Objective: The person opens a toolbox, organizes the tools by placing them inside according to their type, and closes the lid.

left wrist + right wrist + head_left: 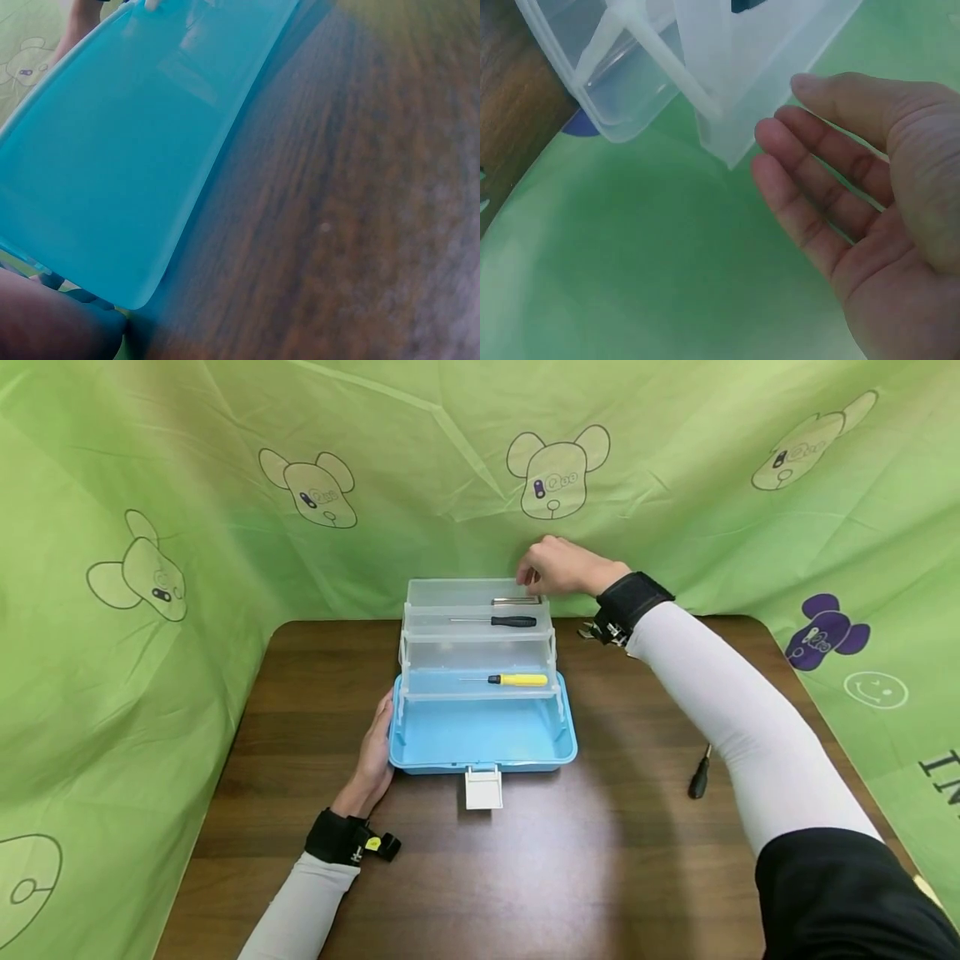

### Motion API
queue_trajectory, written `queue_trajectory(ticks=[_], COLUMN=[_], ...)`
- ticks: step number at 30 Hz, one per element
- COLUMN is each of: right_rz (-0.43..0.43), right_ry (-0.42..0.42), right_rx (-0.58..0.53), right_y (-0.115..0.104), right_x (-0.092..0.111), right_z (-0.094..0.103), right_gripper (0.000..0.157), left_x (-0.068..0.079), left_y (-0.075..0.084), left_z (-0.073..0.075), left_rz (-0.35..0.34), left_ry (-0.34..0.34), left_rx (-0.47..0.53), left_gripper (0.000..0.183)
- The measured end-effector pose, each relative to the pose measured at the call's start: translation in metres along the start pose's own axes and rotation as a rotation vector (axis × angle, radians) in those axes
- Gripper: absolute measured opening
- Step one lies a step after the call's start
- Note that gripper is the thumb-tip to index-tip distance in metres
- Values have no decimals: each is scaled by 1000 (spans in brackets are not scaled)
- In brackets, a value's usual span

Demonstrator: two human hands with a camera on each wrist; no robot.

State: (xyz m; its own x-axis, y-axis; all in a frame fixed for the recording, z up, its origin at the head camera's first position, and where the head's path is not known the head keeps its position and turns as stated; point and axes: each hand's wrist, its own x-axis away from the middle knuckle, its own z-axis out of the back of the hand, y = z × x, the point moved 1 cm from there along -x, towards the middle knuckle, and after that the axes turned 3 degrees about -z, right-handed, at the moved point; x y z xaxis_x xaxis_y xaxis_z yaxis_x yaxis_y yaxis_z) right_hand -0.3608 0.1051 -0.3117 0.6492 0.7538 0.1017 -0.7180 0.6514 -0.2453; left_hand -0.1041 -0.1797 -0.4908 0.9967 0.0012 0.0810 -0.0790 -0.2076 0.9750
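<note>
A light-blue toolbox (480,727) stands unlatched, its clear stepped trays (442,653) raised at the back. The topmost tray holds a slim silver metal tool (516,601). A black-handled screwdriver (513,622) lies one step lower, and a yellow-handled screwdriver (517,680) in the lowest tray. My left hand (372,752) rests along the box's left side; its fingers are partly hidden by the wall. At the back right corner of the top tray is my right hand (562,566), empty, with loosely bent fingers (802,191) beside the clear plastic edge.
On the brown wooden table (315,710), another screwdriver with a black handle (699,778) lies to the right, its tip behind the right sleeve. A white latch (483,788) hangs at the box's front. Green printed cloth (420,468) surrounds the table's back and sides.
</note>
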Motion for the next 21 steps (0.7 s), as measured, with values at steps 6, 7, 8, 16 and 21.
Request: queue_trajectory(ticks=[6, 7, 8, 16, 21], right_rz=[12, 16, 17, 5, -34], right_ry=[18, 19, 19, 34, 23], right_rx=[8, 11, 13, 38, 47], right_y=[8, 10, 11, 31, 51], right_x=[12, 14, 17, 49, 71], right_z=[6, 6, 6, 4, -3], right_gripper=[22, 21, 21, 17, 20], left_x=[-1, -1, -1, 0, 0], left_y=[2, 2, 3, 2, 5], left_z=[1, 1, 1, -1, -1], left_rz=[1, 1, -1, 13, 1], left_ry=[1, 2, 2, 8, 9], left_rx=[6, 7, 9, 10, 22], left_gripper=[59, 59, 59, 58, 58])
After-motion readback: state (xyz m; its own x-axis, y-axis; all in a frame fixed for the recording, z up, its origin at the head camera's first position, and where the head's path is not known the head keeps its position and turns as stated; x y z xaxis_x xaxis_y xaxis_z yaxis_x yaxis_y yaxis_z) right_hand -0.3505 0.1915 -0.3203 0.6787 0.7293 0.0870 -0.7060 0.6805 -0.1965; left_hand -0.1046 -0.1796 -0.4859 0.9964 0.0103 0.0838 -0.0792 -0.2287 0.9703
